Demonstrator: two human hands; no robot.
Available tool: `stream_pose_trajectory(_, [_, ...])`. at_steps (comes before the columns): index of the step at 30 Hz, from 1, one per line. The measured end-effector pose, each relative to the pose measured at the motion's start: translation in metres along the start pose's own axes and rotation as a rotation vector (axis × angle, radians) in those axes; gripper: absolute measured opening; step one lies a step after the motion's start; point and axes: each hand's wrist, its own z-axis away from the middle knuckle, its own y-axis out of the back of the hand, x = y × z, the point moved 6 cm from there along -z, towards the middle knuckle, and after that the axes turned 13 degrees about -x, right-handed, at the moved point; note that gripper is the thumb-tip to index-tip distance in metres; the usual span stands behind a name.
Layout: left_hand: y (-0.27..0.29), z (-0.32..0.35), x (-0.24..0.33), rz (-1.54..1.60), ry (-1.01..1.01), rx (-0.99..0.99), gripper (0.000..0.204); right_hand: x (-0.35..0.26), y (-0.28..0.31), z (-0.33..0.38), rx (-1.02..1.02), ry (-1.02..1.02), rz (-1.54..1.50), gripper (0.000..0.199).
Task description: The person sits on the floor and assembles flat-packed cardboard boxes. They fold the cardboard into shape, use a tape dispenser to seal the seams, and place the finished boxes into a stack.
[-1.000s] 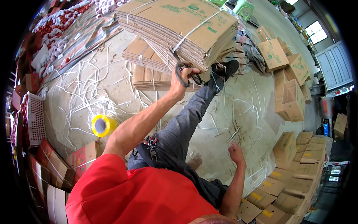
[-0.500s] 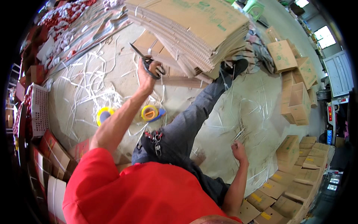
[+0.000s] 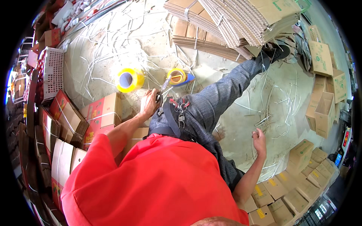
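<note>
The left hand (image 3: 151, 102) grips scissors (image 3: 165, 85) by the left hip, hiding most of the handles; the blade points far, toward the blue tape dispenser (image 3: 189, 79), and I cannot tell whether they touch. The far stack of flattened cartons (image 3: 241, 22) is cut off. At left, a white plastic crate (image 3: 54, 73) holds red contents, hard to make out. The right hand (image 3: 259, 142), well apart, hangs free, forearm raised, fingers loosely curled.
</note>
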Motion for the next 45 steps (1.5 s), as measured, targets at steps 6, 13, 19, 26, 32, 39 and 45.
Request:
stream_pose_trajectory(6, [-0.066, 0.024, -0.103, -0.211, 0.342, -0.194, 0.053, 0.004, 0.005, 0.002, 0.049, -0.025, -0.022, 0.046])
stream_pose_trajectory(13, [0.034, -0.062, 0.064, 0.063, -0.081, -0.062, 0.052, 0.001, 0.005, 0.006, 0.082, 0.002, 0.0, 0.046])
stream_pose_trajectory(19, [0.2, -0.135, 0.371, -0.139, -0.988, 0.402, 0.084, -0.001, 0.011, -0.005, 0.111, 0.119, -0.056, 0.044])
stream_pose_trajectory(26, [0.215, -0.251, 0.455, -0.702, -0.897, 0.179, 0.094, -0.007, 0.018, 0.002, 0.166, 0.154, -0.066, 0.045])
stream_pose_trajectory(32, [0.2, -0.254, 0.42, -0.638, -0.939, 0.19, 0.076, -0.003, 0.018, -0.003, 0.151, 0.132, -0.04, 0.046])
stream_pose_trajectory(39, [0.2, -0.221, 0.408, -0.712, -1.073, 0.332, 0.062, -0.006, 0.015, -0.013, 0.093, 0.092, -0.071, 0.049])
stream_pose_trajectory(45, [0.19, -0.101, 0.417, -0.559, -1.562, 0.484, 0.046, -0.001, 0.015, -0.011, 0.118, 0.146, 0.0, 0.049])
